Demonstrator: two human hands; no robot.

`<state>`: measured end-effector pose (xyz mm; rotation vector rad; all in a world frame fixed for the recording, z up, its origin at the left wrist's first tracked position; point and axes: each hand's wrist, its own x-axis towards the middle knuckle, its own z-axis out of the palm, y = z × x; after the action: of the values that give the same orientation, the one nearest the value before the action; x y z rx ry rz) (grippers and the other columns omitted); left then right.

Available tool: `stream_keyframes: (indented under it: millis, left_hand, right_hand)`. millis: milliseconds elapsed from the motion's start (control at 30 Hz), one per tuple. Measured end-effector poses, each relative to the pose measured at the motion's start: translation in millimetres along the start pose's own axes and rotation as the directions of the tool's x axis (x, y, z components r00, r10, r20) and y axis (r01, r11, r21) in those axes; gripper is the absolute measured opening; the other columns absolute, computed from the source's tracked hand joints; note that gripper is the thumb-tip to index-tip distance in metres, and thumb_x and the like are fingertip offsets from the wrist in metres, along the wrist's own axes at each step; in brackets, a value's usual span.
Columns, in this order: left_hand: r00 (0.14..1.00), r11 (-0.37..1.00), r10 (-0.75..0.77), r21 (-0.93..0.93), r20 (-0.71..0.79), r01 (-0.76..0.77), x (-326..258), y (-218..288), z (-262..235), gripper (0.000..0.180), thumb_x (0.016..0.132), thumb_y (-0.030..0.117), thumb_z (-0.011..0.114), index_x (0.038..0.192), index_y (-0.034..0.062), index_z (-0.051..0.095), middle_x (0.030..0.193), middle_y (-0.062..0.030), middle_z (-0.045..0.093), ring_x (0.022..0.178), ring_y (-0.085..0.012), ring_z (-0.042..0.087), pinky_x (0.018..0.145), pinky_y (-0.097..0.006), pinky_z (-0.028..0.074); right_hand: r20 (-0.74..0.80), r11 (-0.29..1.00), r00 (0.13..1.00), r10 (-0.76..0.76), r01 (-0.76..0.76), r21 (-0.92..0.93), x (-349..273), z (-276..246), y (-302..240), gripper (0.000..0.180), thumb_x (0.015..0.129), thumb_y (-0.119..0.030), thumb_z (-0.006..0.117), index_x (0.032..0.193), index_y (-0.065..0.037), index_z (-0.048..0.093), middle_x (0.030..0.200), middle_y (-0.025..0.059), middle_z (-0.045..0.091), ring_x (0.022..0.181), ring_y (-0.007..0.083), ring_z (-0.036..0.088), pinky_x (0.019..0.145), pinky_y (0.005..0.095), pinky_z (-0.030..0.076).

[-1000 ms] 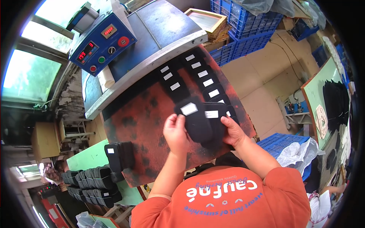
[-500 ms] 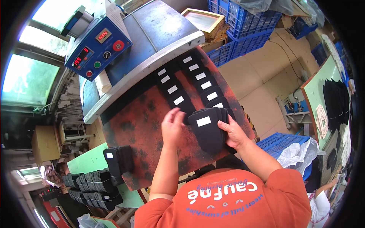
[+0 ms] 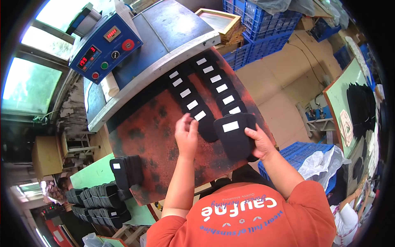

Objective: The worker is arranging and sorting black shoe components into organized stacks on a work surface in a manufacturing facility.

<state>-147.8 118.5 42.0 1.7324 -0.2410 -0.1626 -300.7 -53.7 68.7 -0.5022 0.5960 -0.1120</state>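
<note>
My right hand [image 3: 261, 143] grips a stack of black insole-shaped pads [image 3: 235, 142] by its right edge, thumb on top. The top pad bears a white label. My left hand [image 3: 186, 133] holds nothing, its fingers loosely bent and apart. It is beside the nearest black pad [image 3: 208, 130] of the left row, close to that pad's white label. Two rows of such labelled pads run away from me over the red, black-stained board [image 3: 144, 136]. Pads in each row partly cover one another, and the held stack hides part of the right row's near end.
A blue control box [image 3: 105, 47] with red digits and buttons stands beside a metal platen [image 3: 173, 31] beyond the board. Piles of black pads [image 3: 127, 171] lie at the left. Blue crates [image 3: 271, 24] stand far right, another crate [image 3: 296, 154] near right. Someone in white [image 3: 345, 222] is at lower right.
A labelled pad now lies flat at the near end of the left row, beside my left hand. My right hand and the stack have shifted slightly right.
</note>
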Motion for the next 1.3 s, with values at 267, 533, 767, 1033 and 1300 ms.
stream_keyframes:
  millis: [267, 533, 767, 1033, 1300]
  left_hand:
    - [0.930, 0.923, 0.342, 0.141, 0.135, -0.359, -50, 20, -11, 0.011, 0.081, 0.000, 0.063, 0.091, 0.0016, 0.059, 0.073, -0.0003, 0.058, 0.059, -0.0049, 0.053, 0.053, -0.019, 0.044]
    - [0.965, 0.982, -0.152, -0.079, 0.212, 0.172, -25, 3, -16, 0.005, 0.085, 0.004, 0.056, 0.081, 0.0019, 0.054, 0.063, 0.0008, 0.053, 0.051, -0.0044, 0.048, 0.046, -0.019, 0.040]
    - [0.984, 0.937, 0.167, 0.302, 0.063, -0.178, -20, -24, -15, 0.015, 0.083, 0.008, 0.061, 0.090, -0.0031, 0.055, 0.073, -0.0073, 0.057, 0.059, -0.0121, 0.053, 0.054, -0.025, 0.045]
    - [0.938, 0.933, -0.242, -0.204, 0.248, 0.295, -72, 12, -13, 0.014, 0.082, 0.000, 0.060, 0.096, 0.0000, 0.054, 0.077, -0.0021, 0.059, 0.060, -0.0058, 0.054, 0.052, -0.019, 0.045]
    - [0.948, 0.850, 0.309, 0.423, 0.083, -0.314, -73, -11, -14, 0.019, 0.081, 0.006, 0.063, 0.097, -0.0012, 0.055, 0.080, -0.0043, 0.058, 0.063, -0.0105, 0.055, 0.055, -0.023, 0.047]
  right_hand:
    - [0.076, 0.999, 0.997, -0.011, 0.014, -0.032, -13, 13, 37, 0.059, 0.077, -0.012, 0.070, 0.126, -0.006, 0.039, 0.118, 0.0082, 0.052, 0.107, 0.0199, 0.052, 0.091, 0.0355, 0.044]
    - [-0.050, 0.990, 0.991, -0.127, 0.130, 0.050, -52, -13, 28, 0.049, 0.078, -0.009, 0.062, 0.123, -0.003, 0.043, 0.114, 0.0106, 0.055, 0.104, 0.0228, 0.055, 0.091, 0.0375, 0.045]
    - [-0.059, 0.988, 0.987, -0.150, 0.151, 0.009, -65, -19, 30, 0.045, 0.080, -0.010, 0.060, 0.122, -0.003, 0.046, 0.113, 0.0106, 0.056, 0.104, 0.0223, 0.055, 0.091, 0.0362, 0.045]
    - [0.060, 0.992, 0.997, -0.045, 0.037, 0.123, -50, -31, 25, 0.048, 0.087, -0.021, 0.056, 0.128, -0.004, 0.039, 0.123, 0.0104, 0.050, 0.113, 0.0237, 0.049, 0.095, 0.0392, 0.041]
    - [0.052, 0.990, 0.998, 0.043, -0.050, 0.129, -56, -44, 10, 0.047, 0.082, -0.010, 0.058, 0.126, -0.005, 0.042, 0.118, 0.0110, 0.054, 0.110, 0.0238, 0.053, 0.095, 0.0387, 0.042]
